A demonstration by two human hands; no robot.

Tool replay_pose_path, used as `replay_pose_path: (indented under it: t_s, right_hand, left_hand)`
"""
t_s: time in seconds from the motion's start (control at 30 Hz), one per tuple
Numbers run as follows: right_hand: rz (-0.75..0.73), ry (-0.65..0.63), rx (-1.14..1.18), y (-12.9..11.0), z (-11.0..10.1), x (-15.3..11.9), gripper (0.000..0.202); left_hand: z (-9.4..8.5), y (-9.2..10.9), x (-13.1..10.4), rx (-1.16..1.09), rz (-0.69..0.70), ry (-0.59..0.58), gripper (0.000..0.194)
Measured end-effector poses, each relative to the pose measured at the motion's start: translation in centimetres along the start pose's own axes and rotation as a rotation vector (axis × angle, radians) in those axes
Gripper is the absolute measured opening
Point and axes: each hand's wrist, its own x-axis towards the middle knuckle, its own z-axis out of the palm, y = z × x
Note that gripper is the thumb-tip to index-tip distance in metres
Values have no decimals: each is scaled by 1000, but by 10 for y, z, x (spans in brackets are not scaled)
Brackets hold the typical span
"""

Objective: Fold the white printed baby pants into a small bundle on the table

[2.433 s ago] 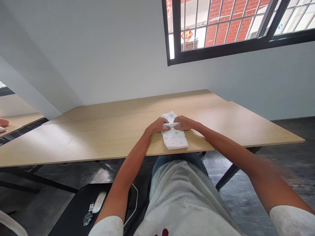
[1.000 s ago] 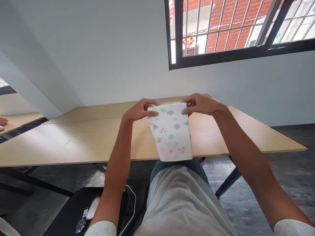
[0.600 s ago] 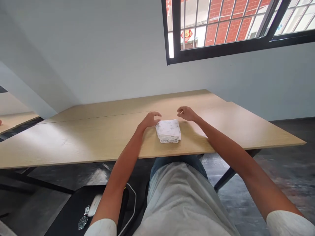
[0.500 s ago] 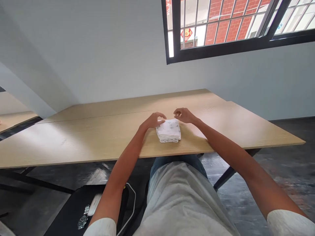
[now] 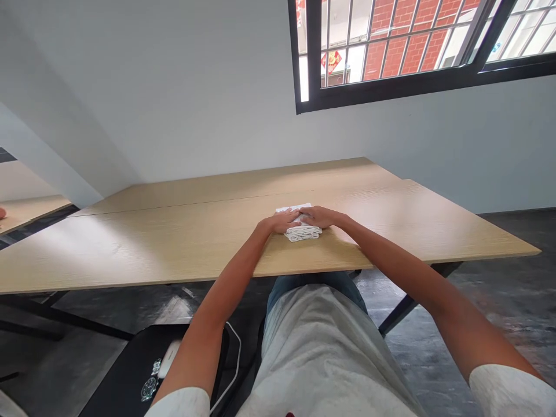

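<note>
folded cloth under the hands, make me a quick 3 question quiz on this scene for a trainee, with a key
1. True or false: the left hand and the right hand both touch the folded cloth.
2. What lies beside the white case on the black seat? a) a mug b) a metal wristwatch c) scissors
3. Fill in: the window frame is ____ in colour.

Key: 1 true; 2 b; 3 black

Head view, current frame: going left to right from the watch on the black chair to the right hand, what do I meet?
Watch → white case → white cable → left hand → right hand. Left out: the folded cloth, overlapped by both hands.
</note>
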Motion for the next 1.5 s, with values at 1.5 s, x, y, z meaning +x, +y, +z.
replay_pose_path:
  t_s: [1.5]
  right_hand:
    - [-249,-228,406,-6,-30,-20,28]
  left_hand:
    - [-34,26,-34,-579,268,-71,34]
